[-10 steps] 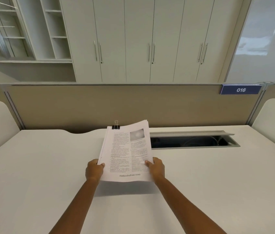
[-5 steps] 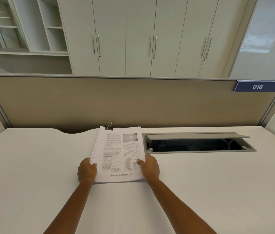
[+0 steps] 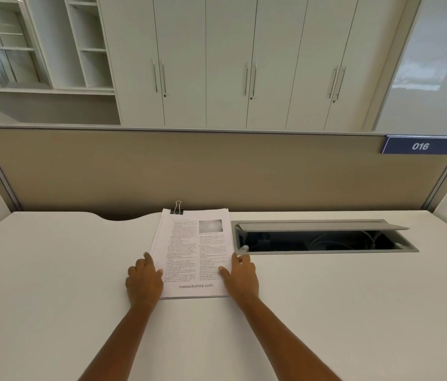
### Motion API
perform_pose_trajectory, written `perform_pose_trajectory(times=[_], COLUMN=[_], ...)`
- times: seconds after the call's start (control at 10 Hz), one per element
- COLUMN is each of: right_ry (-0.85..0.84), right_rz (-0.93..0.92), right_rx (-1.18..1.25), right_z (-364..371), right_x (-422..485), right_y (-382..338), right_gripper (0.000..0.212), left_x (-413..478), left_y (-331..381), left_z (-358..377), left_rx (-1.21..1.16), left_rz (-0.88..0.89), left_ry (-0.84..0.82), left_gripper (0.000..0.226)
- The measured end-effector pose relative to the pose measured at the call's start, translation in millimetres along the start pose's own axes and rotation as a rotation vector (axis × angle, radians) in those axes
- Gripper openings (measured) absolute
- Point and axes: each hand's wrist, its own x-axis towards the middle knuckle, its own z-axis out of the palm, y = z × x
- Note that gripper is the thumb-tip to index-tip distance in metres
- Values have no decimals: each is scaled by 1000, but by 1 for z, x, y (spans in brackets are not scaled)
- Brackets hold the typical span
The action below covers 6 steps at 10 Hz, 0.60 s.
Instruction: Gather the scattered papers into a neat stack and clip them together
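Stack (image 3: 192,251): flat on your desk (image 3: 52,270), clip (image 3: 177,210) biting its upper-left corner.
Left hand (image 3: 144,281): grip released, squaring the edge.
Right hand (image 3: 241,276): released, thumb steadying.

The top sheet of the paper stack (image 3: 193,254) has "mebooksfree.com" printed near its bottom edge; the smaller text above it is too small to read. The blue sign (image 3: 420,146) on the partition shows "016".

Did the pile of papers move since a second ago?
Yes. The paper stack came down: before, it hung tilted above the desk; now it lies flat on it, beside the cable slot.
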Motion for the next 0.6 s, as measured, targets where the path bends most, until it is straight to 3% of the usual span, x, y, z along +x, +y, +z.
perform_pose_trajectory(times=[0.2, 0.4, 0.5, 0.6], right_ry=[-91, -133, -178, -161], right_rz=[-133, -163, -190, -174], right_rx=[-35, -116, -169, -218], right_z=[1, 4, 3, 0], right_x=[-20, -38, -53, -64], right_y=[12, 15, 14, 20], right_gripper=[67, 66, 98, 111], left_x=[-20, -39, -53, -72], left_y=[-7, -6, -5, -3], left_z=[-2, -3, -7, -1], left_rx=[-121, -24, 5, -25], left_rz=[79, 104, 93, 139], left_ry=[-121, -143, -91, -61], left_gripper=[71, 70, 140, 139])
